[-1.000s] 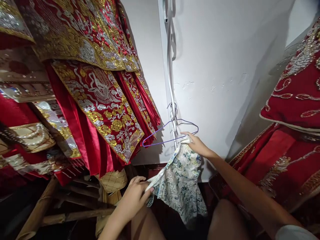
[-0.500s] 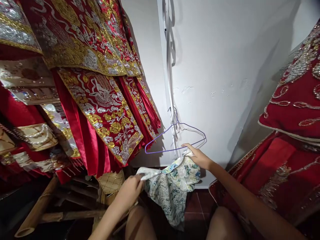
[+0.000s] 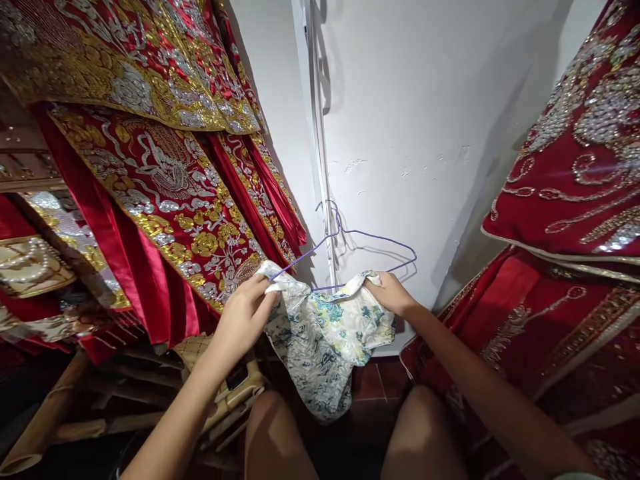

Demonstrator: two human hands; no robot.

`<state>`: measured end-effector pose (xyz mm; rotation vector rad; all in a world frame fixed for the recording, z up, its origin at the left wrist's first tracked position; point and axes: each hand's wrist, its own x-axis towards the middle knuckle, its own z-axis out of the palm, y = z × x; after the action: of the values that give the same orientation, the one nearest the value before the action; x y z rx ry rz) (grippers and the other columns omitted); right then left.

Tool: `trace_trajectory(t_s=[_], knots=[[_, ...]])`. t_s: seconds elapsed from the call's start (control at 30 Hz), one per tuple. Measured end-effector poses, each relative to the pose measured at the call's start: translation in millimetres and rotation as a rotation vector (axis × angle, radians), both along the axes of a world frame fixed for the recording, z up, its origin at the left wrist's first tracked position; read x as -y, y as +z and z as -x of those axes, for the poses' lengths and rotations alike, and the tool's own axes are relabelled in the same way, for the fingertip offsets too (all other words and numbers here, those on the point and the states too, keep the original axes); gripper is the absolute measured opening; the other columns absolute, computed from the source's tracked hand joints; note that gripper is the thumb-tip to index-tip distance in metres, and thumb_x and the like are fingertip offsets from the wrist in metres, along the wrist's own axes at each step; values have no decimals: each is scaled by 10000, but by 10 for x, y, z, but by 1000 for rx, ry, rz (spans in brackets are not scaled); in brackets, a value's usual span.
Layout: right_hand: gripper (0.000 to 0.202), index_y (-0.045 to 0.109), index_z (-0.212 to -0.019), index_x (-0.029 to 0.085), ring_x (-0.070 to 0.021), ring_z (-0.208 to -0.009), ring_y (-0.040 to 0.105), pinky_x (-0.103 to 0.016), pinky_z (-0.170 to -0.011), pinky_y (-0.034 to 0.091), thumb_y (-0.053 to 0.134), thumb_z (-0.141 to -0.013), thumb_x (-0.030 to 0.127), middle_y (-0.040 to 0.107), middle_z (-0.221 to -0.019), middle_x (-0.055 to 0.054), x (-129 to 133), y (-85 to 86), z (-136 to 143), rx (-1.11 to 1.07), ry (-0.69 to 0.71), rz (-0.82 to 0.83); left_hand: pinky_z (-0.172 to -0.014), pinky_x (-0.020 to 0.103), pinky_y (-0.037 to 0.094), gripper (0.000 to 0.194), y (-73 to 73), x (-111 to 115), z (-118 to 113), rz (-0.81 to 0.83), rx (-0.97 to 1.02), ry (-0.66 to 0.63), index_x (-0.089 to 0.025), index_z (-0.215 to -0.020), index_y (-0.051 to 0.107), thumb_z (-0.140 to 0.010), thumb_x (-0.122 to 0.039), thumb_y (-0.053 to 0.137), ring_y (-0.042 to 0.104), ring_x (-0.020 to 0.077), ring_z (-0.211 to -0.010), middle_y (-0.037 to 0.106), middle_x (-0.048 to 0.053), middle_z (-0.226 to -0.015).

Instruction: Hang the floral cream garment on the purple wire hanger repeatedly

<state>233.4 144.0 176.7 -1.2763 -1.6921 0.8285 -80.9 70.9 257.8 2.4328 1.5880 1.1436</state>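
Note:
A white garment with a blue, green and yellow floral print (image 3: 325, 340) hangs spread between my two hands. My left hand (image 3: 249, 310) pinches its top left edge, close against the left corner of a purple wire hanger (image 3: 373, 235). On the other side my right hand (image 3: 387, 293) grips the top right edge, just under the hanger's bottom bar. The hanger hangs by its hook at a white vertical strip on the wall. Its left end passes behind or into the garment's left edge; I cannot tell which. The right end shows bare above my right hand.
Red embroidered garments with gold and silver patterns (image 3: 175, 180) hang on the left. Red beaded garments (image 3: 575, 193) hang close on the right. A bamboo frame (image 3: 50, 413) stands low at the left. Behind the hanger is a white wall (image 3: 410, 100); dark red tiles cover the floor.
My left hand has lifted the garment's left edge up to the hanger's left corner. My right hand stays near the bar, still gripping the cloth. The view has shifted slightly right.

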Motion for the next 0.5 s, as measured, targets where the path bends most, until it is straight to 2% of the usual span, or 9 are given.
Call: trace_trajectory(t_s=[0.07,0.13,0.2,0.27,0.4,0.47,0.5], knots=[[299,543,-652,192,-146,-553,463,-247,-521,314,572,-844,420,526,-585,20,43,3,107,18,34,57,-767,301,453,295,79,-113,-59,-22,-18,-14,-200,-801,632,-954,-392,470,644,245,-892,695,74,-953],[296,507,-643,197,-127,-528,419,-243,-506,285,540,-855,401,463,-560,40,95,-16,213,20,79,54,-746,296,461,233,146,-268,-128,-29,2,-17,-206,-957,650,-956,-376,490,655,219,-838,713,56,-958],[251,513,-661,195,-128,-565,445,-241,-536,314,502,-859,348,482,-593,38,131,-45,296,-17,123,-16,-716,291,469,267,184,-438,-200,-29,18,0,-229,-1148,622,-950,-375,520,673,205,-786,738,37,-959],[194,548,-688,189,-137,-617,491,-244,-583,358,479,-838,291,530,-637,30,142,-64,344,-62,162,-79,-686,291,470,335,185,-592,-276,-7,-45,24,-245,-1245,585,-943,-383,544,690,213,-771,753,35,-942],[221,694,-811,184,-182,-728,602,-275,-674,444,477,-777,211,661,-746,-8,156,-46,320,-44,213,-88,-693,306,464,287,89,-810,-402,-31,-195,44,-240,-1183,626,-965,-392,517,705,251,-847,755,57,-947],[412,741,-1062,214,-223,-898,655,-303,-783,491,509,-725,165,737,-973,-38,184,-31,240,-31,219,-101,-707,301,459,264,22,-888,-409,-77,-164,21,-236,-1108,647,-994,-384,460,695,237,-855,746,51,-955],[547,706,-1208,239,-240,-976,659,-318,-835,502,530,-699,145,736,-1092,-45,199,-28,178,-43,197,-118,-715,297,457,267,-8,-923,-395,-95,-144,1,-229,-1065,649,-1004,-378,436,687,228,-854,737,50,-954]])
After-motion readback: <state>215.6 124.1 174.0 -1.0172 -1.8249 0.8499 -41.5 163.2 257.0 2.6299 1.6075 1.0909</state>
